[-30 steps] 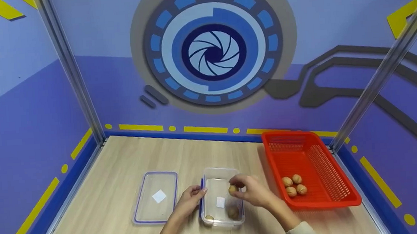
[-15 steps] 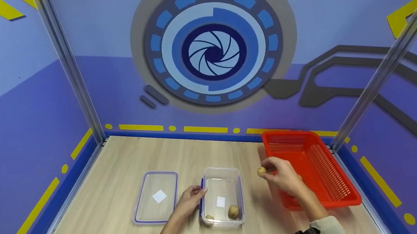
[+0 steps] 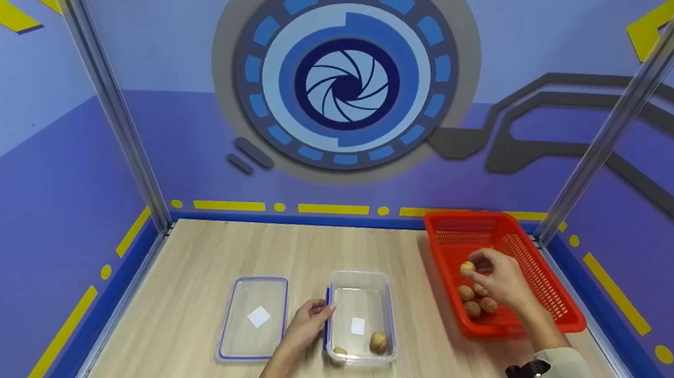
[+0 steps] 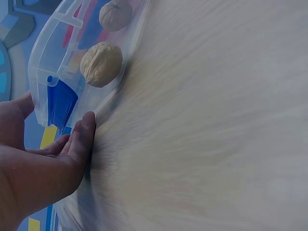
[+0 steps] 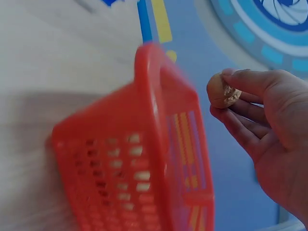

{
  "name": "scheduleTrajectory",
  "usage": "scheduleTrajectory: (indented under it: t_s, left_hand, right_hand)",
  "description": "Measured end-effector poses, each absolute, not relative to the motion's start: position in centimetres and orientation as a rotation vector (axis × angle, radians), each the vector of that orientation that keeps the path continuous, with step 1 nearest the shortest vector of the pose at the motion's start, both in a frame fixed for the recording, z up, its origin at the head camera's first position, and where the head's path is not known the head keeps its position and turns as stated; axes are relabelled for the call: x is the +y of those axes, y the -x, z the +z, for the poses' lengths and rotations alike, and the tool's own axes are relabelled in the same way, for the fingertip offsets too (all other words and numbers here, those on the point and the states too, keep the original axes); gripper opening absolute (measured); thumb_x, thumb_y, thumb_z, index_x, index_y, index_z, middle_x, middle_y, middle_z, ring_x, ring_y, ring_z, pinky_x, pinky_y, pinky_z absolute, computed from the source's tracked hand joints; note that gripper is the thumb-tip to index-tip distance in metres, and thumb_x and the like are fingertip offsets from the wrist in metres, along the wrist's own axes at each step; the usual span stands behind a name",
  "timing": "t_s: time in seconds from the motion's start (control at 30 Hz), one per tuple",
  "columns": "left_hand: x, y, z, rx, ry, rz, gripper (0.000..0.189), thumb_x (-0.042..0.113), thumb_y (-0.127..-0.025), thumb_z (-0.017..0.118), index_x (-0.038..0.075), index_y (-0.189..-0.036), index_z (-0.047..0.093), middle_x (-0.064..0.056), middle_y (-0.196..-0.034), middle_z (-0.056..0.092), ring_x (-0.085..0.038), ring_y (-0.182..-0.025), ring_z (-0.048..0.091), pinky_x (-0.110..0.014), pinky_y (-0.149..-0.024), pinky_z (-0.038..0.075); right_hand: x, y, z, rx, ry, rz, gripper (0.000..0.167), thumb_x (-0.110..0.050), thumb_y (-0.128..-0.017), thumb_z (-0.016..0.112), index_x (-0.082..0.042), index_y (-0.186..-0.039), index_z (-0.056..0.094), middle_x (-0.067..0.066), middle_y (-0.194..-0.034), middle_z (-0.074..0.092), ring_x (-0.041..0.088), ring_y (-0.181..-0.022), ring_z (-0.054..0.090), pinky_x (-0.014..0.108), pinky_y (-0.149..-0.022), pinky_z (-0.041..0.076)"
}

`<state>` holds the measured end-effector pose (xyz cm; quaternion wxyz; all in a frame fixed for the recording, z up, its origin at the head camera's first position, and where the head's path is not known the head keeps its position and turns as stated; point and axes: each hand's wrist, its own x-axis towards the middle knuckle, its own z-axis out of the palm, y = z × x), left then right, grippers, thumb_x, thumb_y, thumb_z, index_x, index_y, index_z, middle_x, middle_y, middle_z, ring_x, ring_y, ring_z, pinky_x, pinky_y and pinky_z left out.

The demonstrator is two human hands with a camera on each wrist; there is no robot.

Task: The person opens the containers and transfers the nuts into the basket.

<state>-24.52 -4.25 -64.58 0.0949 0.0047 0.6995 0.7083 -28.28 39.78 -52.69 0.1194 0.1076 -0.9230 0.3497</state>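
My right hand [image 3: 500, 275] pinches a walnut [image 5: 223, 91] between thumb and fingers, above the red plastic basket [image 3: 565, 315]. The walnut's shell has a rough, broken-looking patch in the right wrist view. Below the hand, several walnuts [image 3: 472, 309] lie in the basket's near left part, partly covered by the fingers. My left hand [image 3: 308, 324] holds the left side of a lidless clear plastic box [image 3: 355, 274], thumb at its rim and fingers along the outside by the blue clip [image 4: 61, 103]. Two walnuts [image 3: 378, 342] sit at the box's near end.
A clear lid [image 3: 240, 332] with a blue seal and a white label lies on the wooden table [image 3: 190, 294], left of the box. Patterned blue panels [image 3: 191, 140] with metal posts enclose the table's back and sides. The basket stands near the back right.
My right hand has moved right with the walnut, from over the clear box, across the table, to above the red basket. My left hand and the box have stayed in place.
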Motion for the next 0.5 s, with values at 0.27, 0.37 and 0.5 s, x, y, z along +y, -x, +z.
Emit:
scheduleTrajectory:
  t_s: [0.27, 0.37, 0.5]
  left_hand:
    - [-4.2, 24.8, -65.0, 2.112, -0.013, 2.084, 0.062, 0.03, -0.107, 0.065, -0.017, -0.143, 0.045, -0.025, -0.131, 0.06, -0.035, -0.119, 0.062, -0.047, -0.101, 0.056]
    - [-4.2, 24.9, -65.1, 2.123, -0.009, 2.076, 0.062, 0.029, -0.107, 0.065, -0.017, -0.143, 0.045, -0.025, -0.131, 0.06, -0.034, -0.118, 0.062, -0.048, -0.101, 0.055]
    - [-4.2, 24.8, -64.9, 2.145, -0.017, 2.058, 0.063, 0.031, -0.107, 0.066, -0.017, -0.142, 0.047, -0.025, -0.13, 0.061, -0.032, -0.117, 0.063, -0.049, -0.102, 0.055]
  right_hand:
    - [42.4, 28.7, -54.0, -2.733, -0.203, 0.972, 0.029, -0.018, -0.096, 0.082, -0.003, -0.119, 0.072, 0.012, -0.11, 0.074, 0.03, -0.099, 0.071, 0.028, -0.083, 0.058]
    - [43.2, 28.8, -54.6, -2.749, -0.183, 0.945, 0.028, -0.015, -0.095, 0.083, -0.003, -0.117, 0.072, 0.011, -0.108, 0.075, 0.029, -0.097, 0.071, 0.029, -0.082, 0.057]
    - [44.1, 29.0, -55.8, -2.798, -0.17, 0.893, 0.025, -0.012, -0.094, 0.083, -0.001, -0.114, 0.072, 0.01, -0.103, 0.075, 0.029, -0.096, 0.07, 0.042, -0.085, 0.058]
